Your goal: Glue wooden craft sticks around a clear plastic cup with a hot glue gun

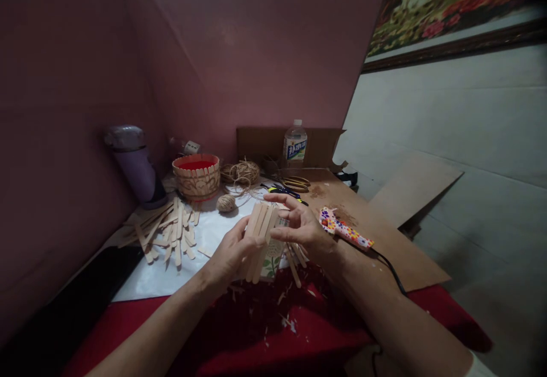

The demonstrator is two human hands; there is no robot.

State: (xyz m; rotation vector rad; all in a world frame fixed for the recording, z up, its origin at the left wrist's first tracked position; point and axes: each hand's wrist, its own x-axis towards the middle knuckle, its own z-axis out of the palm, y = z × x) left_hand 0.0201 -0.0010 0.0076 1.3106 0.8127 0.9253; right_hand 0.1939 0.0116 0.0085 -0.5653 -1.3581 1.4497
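Observation:
My left hand (235, 249) grips a panel of wooden craft sticks (259, 234) laid side by side, its thumb across the front. My right hand (301, 226) is at the panel's right edge, fingers apart and curved, the thumb tip at the sticks. Whether it touches them I cannot tell. Below the panel lies a card or booklet with a printed leaf (270, 266), partly covered by it. Several loose sticks (294, 266) lie under my right hand. To the right, a flower-patterned glue gun (344, 229) rests on cardboard, its black cord trailing towards me.
A heap of craft sticks (173, 229) lies on the left beside a purple bottle (139, 169). Behind are a stick-sided basket (196, 180) with red inside, a twine ball (225, 203), coiled twine (243, 171), pliers (284, 192), scissors (297, 183) and a clear plastic bottle (294, 146).

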